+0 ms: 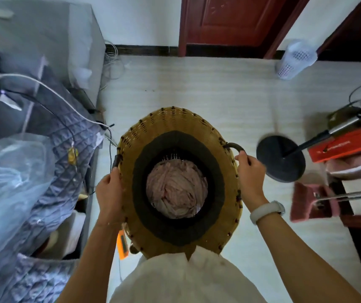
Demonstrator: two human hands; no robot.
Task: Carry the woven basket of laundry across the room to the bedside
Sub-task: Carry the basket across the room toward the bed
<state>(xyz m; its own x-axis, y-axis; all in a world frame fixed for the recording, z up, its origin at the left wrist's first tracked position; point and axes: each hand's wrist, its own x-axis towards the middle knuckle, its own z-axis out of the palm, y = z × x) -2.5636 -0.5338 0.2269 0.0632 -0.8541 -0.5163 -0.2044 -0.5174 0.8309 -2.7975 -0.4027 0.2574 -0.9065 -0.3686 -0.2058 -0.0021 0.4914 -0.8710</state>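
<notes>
A tall woven basket (170,125) with a dark fabric rim hangs straight below me, seen from above. Pale pink laundry (176,189) lies bunched at its bottom. My left hand (110,191) is closed around the dark handle on the basket's left side. My right hand (250,171), with a white band on its wrist, grips the dark looped handle on the right side. The bed (50,138), covered by a grey-blue quilted blanket, runs along the left, and the basket's left side is close to its edge.
Cables trail over the bed edge beside the basket. A clear plastic bag (6,178) lies on the bed. A black round stand base (281,158), a red box (346,145) and a pink broom head (313,202) crowd the right. A white mesh bin (295,60) and a red door (230,20) stand ahead.
</notes>
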